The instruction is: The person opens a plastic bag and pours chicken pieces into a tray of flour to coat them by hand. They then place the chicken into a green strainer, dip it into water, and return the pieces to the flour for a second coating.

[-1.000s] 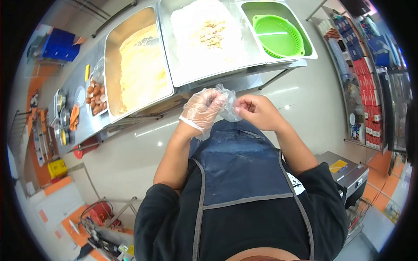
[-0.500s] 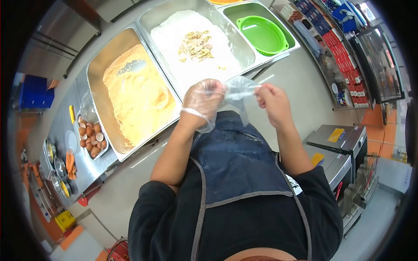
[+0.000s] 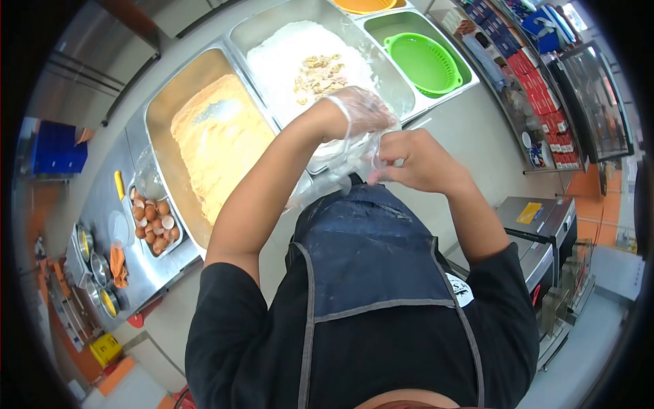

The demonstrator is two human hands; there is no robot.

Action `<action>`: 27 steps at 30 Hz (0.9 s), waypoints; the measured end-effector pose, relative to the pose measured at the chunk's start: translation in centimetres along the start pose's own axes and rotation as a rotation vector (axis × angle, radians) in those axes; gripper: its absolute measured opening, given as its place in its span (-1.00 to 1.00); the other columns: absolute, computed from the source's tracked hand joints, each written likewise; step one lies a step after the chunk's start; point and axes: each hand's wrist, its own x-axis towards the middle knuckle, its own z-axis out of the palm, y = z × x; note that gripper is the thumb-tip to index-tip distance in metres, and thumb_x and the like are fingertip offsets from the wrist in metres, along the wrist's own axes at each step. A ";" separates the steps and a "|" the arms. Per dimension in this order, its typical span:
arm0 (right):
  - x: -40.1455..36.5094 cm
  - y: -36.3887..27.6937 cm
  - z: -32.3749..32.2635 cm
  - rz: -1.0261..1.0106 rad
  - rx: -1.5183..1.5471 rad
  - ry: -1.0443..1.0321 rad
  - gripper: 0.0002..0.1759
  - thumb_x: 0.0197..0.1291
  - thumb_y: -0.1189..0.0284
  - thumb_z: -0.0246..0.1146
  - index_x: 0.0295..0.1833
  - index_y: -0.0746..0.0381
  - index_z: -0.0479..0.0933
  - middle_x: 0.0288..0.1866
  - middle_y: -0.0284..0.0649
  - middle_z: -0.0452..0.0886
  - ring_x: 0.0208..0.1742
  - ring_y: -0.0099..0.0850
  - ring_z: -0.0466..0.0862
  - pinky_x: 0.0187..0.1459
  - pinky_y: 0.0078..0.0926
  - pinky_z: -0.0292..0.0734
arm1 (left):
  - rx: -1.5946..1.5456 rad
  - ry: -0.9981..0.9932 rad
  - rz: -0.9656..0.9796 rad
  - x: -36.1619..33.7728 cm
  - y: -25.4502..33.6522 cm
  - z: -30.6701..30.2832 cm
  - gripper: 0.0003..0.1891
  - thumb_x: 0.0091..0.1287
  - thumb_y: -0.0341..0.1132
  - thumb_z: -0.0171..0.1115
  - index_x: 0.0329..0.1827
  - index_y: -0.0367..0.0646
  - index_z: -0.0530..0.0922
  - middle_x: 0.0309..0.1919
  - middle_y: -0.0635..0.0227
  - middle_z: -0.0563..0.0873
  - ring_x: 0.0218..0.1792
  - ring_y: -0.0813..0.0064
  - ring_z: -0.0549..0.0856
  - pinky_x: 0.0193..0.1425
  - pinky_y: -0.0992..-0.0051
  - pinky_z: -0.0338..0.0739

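My left hand (image 3: 366,111), in a loose clear plastic glove, is bent over in front of the flour tray, its fingers mostly turned away from view. Bare, my right hand (image 3: 417,158) is closed with thumb and fingers pinching a clear disposable glove (image 3: 371,151) right beside the left one. Crumpled, see-through plastic trails down and left above my navy apron (image 3: 368,252). Behind my hands is a steel tray (image 3: 402,95) of white flour (image 3: 289,58) with a heap of broken walnut-like pieces (image 3: 320,76) on it.
A second steel tray (image 3: 160,129) holds pale orange powder (image 3: 225,136). Left of it, eggshells (image 3: 155,221) fill a small tray near a yellow-handled tool (image 3: 119,184) and an orange cloth (image 3: 118,266). A green strainer (image 3: 422,65) sits at the right. Stocked shelves (image 3: 545,109) stand beyond.
My left hand has swung up and right over the flour tray's near edge, turning its back to view. My right hand has moved slightly down and left, closing the gap between them.
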 end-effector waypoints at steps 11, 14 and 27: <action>0.3 6.8 3.0 -0.122 1.639 0.145 -0.10 0.21 -0.02 0.04 0.46 0.07 -0.30 0.45 -0.10 0.00 0.41 -0.28 0.10 0.26 -0.24 0.12 | 0.164 0.730 -0.336 -6.8 7.7 -4.6 -0.75 0.24 -0.20 0.17 -0.23 -0.22 0.60 -0.37 0.24 0.67 -0.33 0.43 0.64 -0.20 0.49 0.52; 1.4 6.7 3.4 -0.218 1.716 0.289 -0.17 0.24 0.02 0.02 0.46 0.05 -0.23 0.47 -0.02 -0.09 0.45 -0.11 0.01 0.30 -0.11 0.11 | 0.120 0.578 -0.297 -6.7 6.1 0.9 -0.77 0.13 -0.36 0.33 -0.19 -0.23 0.58 -0.42 0.32 0.66 -0.39 0.58 0.63 -0.27 0.60 0.54; 4.1 8.2 3.1 0.092 1.869 0.487 -0.40 0.27 0.17 0.05 0.31 0.27 0.12 0.31 -0.08 0.24 0.36 -0.24 0.20 0.32 -0.26 0.18 | 0.159 0.549 -0.054 0.4 1.6 8.9 -0.84 0.02 -0.57 0.10 -0.32 -0.20 0.51 -0.35 0.10 0.55 -0.30 0.05 0.54 -0.20 0.24 0.44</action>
